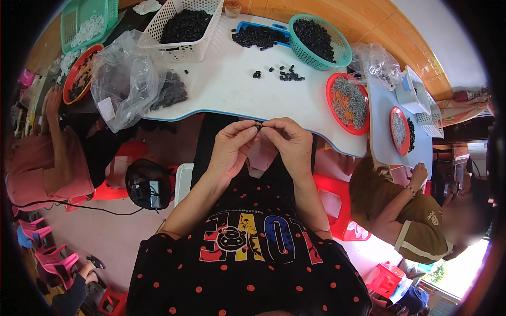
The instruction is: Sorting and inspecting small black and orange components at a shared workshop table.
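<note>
My left hand (232, 146) and my right hand (293, 142) meet just off the front edge of the white table (221, 87). Thumb and forefinger of each are pinched together on one small black part (259, 126). Fingertips cover most of this part, so its exact shape does not show. On the table beyond my hands lies a loose group of small black pieces (291, 76). To their right, a round red tray (362, 125) holds many thin grey pieces.
A white perforated basket (190, 54) and a green round basket (316, 62) hold black pieces. Between them sits a blue tray (279, 27) heaped with more. A clear plastic bag (124, 73) lies at the left. People sit at either side, one near a second table (382, 113).
</note>
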